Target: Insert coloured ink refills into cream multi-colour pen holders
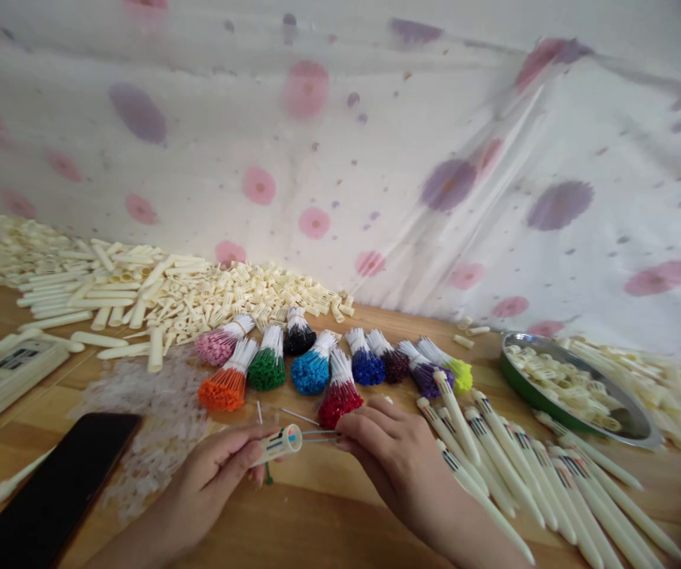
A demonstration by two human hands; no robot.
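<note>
Left hand (210, 472): over the middle of the near part of the wooden worktop (310, 529), fingers closed around a cream slotted pen barrel (281, 444), held tilted with its round open end turned towards the right hand. Right hand (396, 446): thumb and fingertips pinched narrow on thin bluish rods (320, 435), which span the gap to the barrel's open end; their far ends are hidden in the grip. One green-tipped rod (268, 474), hanging just below the left hand; whether it is held cannot be told. Ten bundles of pen refills (310, 371), white-stemmed, beyond the hands in the middle of the worktop: pink, orange, green, black, light blue, red, dark blue, maroon, purple, yellow-green. One loose refill (300, 416), lying just left of the red bundle. Multicolour pens (512, 458), cream, several, laid side by side towards the near right corner. One oval metal dish (642, 433), green outside, right side, containing small cream parts (559, 379). Cream tubes and fittings (246, 288), heaped along the far edge, left half. Clear plastic pieces (156, 419), scattered left of the bundles. One black smartphone (56, 490), near left corner. One flower-printed plastic sheet (340, 142), hanging behind the far edge.
</note>
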